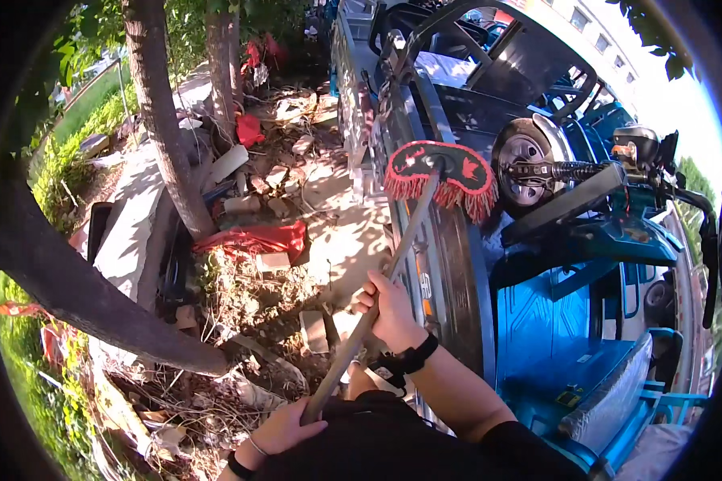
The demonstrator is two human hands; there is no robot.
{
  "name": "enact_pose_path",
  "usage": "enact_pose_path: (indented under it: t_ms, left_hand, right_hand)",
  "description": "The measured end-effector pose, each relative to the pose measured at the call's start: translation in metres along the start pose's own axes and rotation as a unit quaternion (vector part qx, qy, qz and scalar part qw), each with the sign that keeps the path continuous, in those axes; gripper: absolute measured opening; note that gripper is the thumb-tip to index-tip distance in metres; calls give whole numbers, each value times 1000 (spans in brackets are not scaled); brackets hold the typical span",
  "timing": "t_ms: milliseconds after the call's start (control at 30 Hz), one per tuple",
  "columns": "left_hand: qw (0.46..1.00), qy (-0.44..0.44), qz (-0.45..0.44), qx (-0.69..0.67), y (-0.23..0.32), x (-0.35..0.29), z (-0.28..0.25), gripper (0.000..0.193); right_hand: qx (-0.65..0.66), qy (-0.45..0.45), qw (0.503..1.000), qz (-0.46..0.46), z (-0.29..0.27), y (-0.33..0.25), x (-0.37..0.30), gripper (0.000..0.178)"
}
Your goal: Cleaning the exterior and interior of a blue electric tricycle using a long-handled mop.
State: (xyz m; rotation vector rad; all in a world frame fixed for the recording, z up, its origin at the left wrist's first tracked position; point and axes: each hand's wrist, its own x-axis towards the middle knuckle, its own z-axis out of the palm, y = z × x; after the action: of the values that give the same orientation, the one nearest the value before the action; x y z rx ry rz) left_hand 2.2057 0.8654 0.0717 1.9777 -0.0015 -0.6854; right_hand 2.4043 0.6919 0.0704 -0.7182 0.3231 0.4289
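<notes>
Both my hands are wrapped round the wooden pole of a car-cleaning mop. My left hand grips its lower end, close to my body. Further up, my right hand is closed round the pole, with a black band on its wrist. The mop head is black on top with a red border and a fringe of red strands. It appears over the dark side panel of a blue three-wheeled vehicle, beside the vehicle's front wheel. Whether the strands touch the panel, I cannot tell.
The vehicle fills the right, with a handlebar and a seat. On the left, tree trunks rise from ground strewn with bricks, dry twigs and red plastic sheet. A strip of paving runs alongside the vehicle.
</notes>
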Motion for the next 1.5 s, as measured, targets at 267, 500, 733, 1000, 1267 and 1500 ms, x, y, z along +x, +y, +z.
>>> enact_pose_path:
  t_ms: [267, 500, 733, 1000, 1267, 1500]
  left_hand:
    - [995, -22, 34, -90, 28, 104, -53, 30]
    - [975, -26, 12, -221, 61, 171, -93, 37]
    - [981, -60, 19, -186, 59, 202, -118, 40]
    - [996, 82, -32, 23, 33, 221, -160, 38]
    - [981, 157, -57, 96, 22, 293, -232, 38]
    - [971, 195, -102, 97, -2, 313, -333, 31]
  right_hand:
    - [-42, 2, 999, -19, 36, -58, 112, 24]
    - [-52, -30, 998, -29, 72, -108, 190, 26]
    - [-49, -49, 997, -22, 78, -120, 218, 20]
    - [-12, -17, 999, 27, 91, -111, 264, 20]
    - [-41, -26, 999, -25, 129, -119, 343, 15]
    - [13, 4, 999, -38, 173, -87, 394, 16]
